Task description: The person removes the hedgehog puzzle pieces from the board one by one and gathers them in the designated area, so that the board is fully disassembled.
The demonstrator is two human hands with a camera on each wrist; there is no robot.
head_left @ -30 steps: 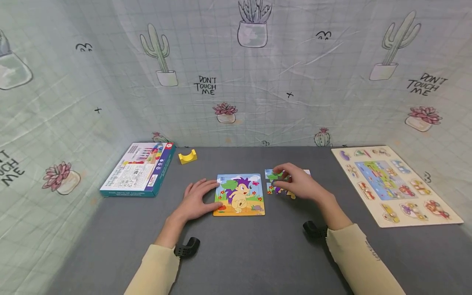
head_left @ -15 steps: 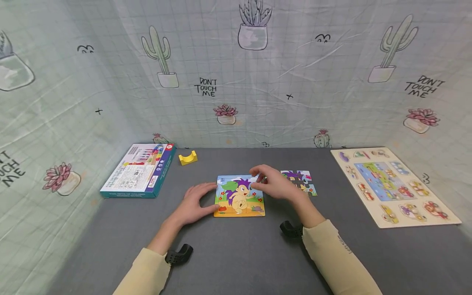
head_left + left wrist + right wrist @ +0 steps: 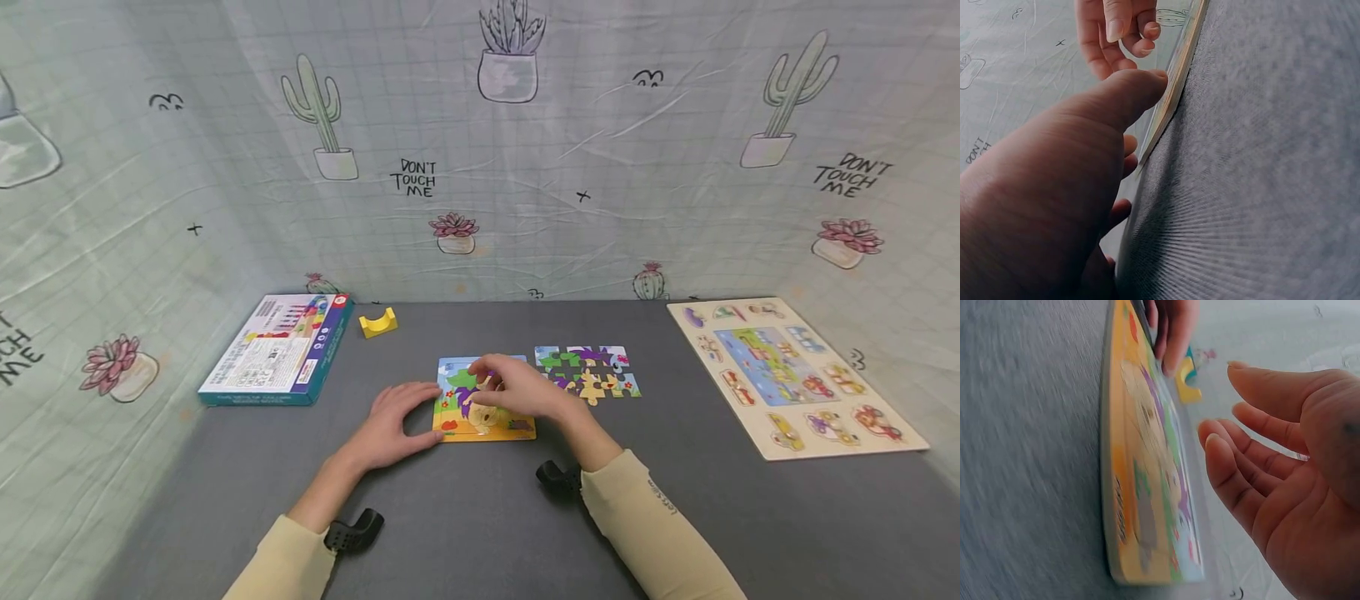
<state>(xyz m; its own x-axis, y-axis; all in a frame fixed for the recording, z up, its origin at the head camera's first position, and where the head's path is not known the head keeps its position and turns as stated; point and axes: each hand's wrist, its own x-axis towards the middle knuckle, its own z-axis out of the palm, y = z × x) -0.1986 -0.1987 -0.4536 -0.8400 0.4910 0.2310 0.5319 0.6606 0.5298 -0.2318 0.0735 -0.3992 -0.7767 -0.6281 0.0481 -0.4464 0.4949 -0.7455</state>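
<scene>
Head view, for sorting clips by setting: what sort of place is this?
Probably a curtained-off tabletop for puzzles: patterned cloth hangs behind and beside the table, where a puzzle and pieces lie.

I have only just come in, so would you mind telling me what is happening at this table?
A person has a hedgehog picture board in front of them. Their left hand touches its left side, while their right hand hovers above it, holding nothing, fingers apart from the thumb. Puzzle pieces lie grouped to the board's right, off it. A box and a yellow block sit farther left, and a larger puzzle board lies at the right.
</scene>
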